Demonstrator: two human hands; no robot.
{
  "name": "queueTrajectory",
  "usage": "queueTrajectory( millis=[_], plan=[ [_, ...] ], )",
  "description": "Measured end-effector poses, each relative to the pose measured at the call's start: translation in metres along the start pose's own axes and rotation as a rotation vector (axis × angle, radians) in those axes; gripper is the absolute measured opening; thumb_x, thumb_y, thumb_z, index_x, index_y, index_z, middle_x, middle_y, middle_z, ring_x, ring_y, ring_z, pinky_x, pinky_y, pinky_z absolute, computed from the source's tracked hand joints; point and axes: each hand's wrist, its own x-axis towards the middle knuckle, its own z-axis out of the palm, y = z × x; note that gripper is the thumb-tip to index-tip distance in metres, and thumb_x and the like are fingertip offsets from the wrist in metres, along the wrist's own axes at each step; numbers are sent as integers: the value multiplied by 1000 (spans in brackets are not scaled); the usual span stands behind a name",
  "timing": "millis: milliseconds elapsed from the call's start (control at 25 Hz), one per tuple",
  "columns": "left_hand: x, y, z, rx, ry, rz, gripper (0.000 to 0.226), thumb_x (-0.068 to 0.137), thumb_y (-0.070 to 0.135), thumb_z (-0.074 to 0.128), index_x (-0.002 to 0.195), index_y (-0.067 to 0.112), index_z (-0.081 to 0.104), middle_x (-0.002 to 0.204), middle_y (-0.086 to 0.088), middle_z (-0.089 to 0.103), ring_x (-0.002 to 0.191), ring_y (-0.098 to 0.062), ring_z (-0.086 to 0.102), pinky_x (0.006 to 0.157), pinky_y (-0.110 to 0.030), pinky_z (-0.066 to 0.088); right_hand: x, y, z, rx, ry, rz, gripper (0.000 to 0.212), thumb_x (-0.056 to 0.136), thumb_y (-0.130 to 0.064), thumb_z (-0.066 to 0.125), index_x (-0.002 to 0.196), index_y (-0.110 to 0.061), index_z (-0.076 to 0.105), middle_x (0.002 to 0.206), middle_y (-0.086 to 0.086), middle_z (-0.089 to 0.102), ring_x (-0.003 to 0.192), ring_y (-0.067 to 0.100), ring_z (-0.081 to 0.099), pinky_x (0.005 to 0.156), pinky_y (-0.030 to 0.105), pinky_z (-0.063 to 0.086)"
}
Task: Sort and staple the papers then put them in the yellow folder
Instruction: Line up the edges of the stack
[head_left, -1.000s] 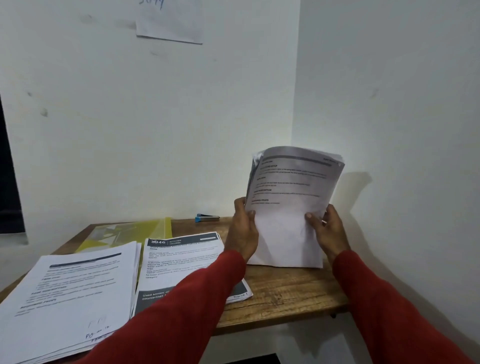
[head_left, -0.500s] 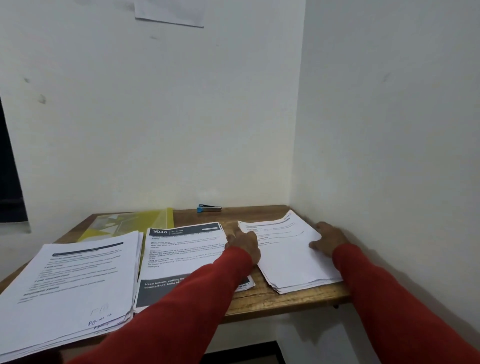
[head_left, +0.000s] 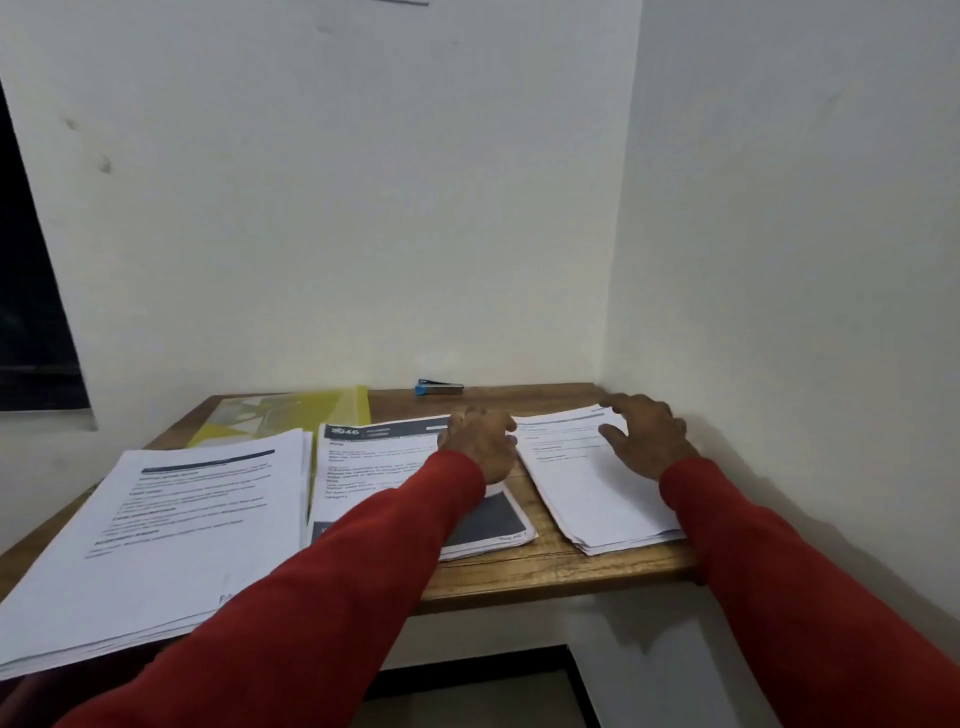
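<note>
Three paper piles lie on the wooden table (head_left: 524, 574). A thick white stack (head_left: 156, 525) sits at the left, a stack with a dark header (head_left: 374, 462) in the middle, and a thinner stack (head_left: 587, 488) at the right. My left hand (head_left: 480, 441) hovers between the middle and right stacks, fingers relaxed. Over the right stack's far corner is my right hand (head_left: 644, 434), fingers spread, holding nothing. The yellow folder (head_left: 291, 413) lies at the back left, partly under the papers. A blue stapler (head_left: 439, 387) rests by the back wall.
White walls close off the table at the back and right. A dark window edge (head_left: 31, 312) is at the far left. The thick left stack overhangs the table's front edge.
The stack I held upright in both hands has been laid flat at the table's right. Both hands have let go, and my right hand has lifted toward the stack's far corner.
</note>
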Motion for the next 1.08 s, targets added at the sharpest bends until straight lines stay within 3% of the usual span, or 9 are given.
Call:
queueTrajectory(
  millis=[120, 280, 400, 520, 600, 680, 840, 960, 1080],
  plan=[
    [-8, -28, -25, 6, 51, 26, 26, 94, 36, 53, 116, 34, 67, 130, -2, 61, 128, -29, 50, 109, -45, 36, 0, -37, 6, 127, 23, -187, 32, 93, -26, 62, 125, -23, 63, 127, -1, 64, 126, 25, 50, 99, 29, 32],
    [-43, -86, -74, -51, 150, 8, 26, 96, 23, 52, 115, 29, 69, 121, -6, 63, 116, -29, 57, 102, -40, 43, -7, -98, 21, 238, 18, -398, 20, 91, -23, 66, 111, -20, 72, 110, -3, 72, 110, 18, 62, 98, 29, 40],
    [-81, -157, -122, -35, 286, -123, 33, 96, 8, 52, 125, 14, 65, 118, -19, 62, 109, -34, 59, 95, -26, 40, -18, -152, 40, 283, -13, -584, 15, 91, -24, 65, 105, -22, 71, 99, -9, 69, 98, 18, 61, 93, 40, 47],
    [-119, -226, -163, 147, 359, -417, 38, 97, 17, 50, 134, 14, 54, 128, -24, 53, 118, -42, 52, 100, -40, 42, -25, -205, 56, 284, -94, -719, 22, 93, -25, 64, 113, -17, 69, 108, -3, 70, 101, 17, 61, 94, 34, 46],
    [-141, -255, -179, 256, 262, -690, 45, 98, 37, 49, 136, 12, 48, 136, -22, 44, 125, -43, 45, 103, -47, 40, -24, -236, 66, 304, -152, -738, 27, 94, -25, 63, 119, -15, 68, 111, 0, 69, 96, 16, 59, 89, 25, 42],
    [-158, -271, -183, 280, 114, -828, 59, 97, 52, 46, 137, 10, 46, 141, -20, 39, 130, -41, 38, 105, -46, 36, -23, -258, 78, 346, -217, -742, 28, 95, -25, 62, 121, -15, 67, 110, 2, 67, 85, 12, 53, 83, 22, 41],
    [-166, -284, -173, 308, 58, -793, 66, 93, 64, 43, 136, 15, 51, 142, -16, 39, 131, -38, 35, 104, -44, 35, -26, -272, 109, 294, -352, -775, 29, 95, -32, 61, 119, -17, 68, 108, 5, 61, 93, 12, 50, 88, 24, 38],
    [-164, -280, -167, 319, 100, -766, 62, 92, 61, 49, 135, 15, 52, 139, -16, 38, 128, -38, 36, 103, -43, 35, -27, -273, 121, 275, -395, -758, 29, 94, -33, 62, 115, -16, 71, 108, 6, 59, 105, 20, 53, 99, 35, 42],
    [-161, -276, -167, 254, 98, -780, 61, 90, 56, 56, 133, 14, 49, 139, -16, 39, 128, -37, 39, 103, -41, 36, -28, -271, 124, 323, -391, -730, 27, 93, -30, 65, 113, -14, 72, 109, 7, 60, 110, 22, 54, 102, 36, 41]
  ],
)
